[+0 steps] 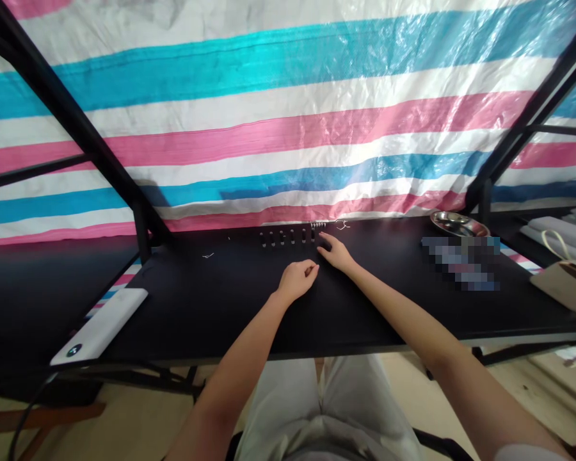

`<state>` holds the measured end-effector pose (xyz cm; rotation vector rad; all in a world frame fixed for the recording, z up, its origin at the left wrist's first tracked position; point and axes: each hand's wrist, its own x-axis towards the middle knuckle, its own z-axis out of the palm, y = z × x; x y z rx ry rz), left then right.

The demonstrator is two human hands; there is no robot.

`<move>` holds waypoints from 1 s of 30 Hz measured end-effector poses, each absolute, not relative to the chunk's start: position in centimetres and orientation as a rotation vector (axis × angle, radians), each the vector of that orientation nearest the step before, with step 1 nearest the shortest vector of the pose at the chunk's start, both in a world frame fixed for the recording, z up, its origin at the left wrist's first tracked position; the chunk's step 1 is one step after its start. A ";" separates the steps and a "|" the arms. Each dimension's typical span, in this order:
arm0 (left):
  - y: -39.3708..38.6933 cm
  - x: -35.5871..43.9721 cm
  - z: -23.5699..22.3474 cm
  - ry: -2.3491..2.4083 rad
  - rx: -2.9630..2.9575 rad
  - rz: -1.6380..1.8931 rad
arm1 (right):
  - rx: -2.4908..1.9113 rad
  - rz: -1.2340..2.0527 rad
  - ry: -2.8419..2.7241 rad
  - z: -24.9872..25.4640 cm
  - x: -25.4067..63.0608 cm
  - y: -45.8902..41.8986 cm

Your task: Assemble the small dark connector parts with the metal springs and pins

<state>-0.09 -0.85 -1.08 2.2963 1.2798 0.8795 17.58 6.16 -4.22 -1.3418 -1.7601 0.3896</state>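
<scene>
My left hand (297, 280) hovers over or rests on the black table, its fingers curled together; what they hold, if anything, is hidden. Just beyond it on the right, my right hand (336, 251) reaches forward with thumb and index finger apart, and nothing shows between them. Its fingertips are close to the right end of a row of small dark pieces with pale ends (292, 236), too small to name. Behind that end stands a short line of tiny silvery pieces (319, 225). Thin white, bent bits (342, 225) lie to the right of these.
Another thin white bit (208, 256) lies left on the black table (196, 307). A long white box (100, 326) sits at the left edge. On the right are a shiny metal dish (461, 224), a blurred-out item (461, 264) and a beige pouch (564, 285). Striped sheeting (288, 70) hangs behind.
</scene>
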 end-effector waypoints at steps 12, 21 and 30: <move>-1.3 0.0 -0.3 1.270 2.278 0.881 | -1.529 0.474 -1.507 -3.3 14.7 9.0; -0.7 0.1 -0.9 1.269 2.049 1.002 | -1.211 0.466 -1.417 -2.3 15.4 6.2; -0.4 0.2 -0.2 1.100 1.594 1.092 | -1.071 0.471 -1.444 -0.1 15.7 1.0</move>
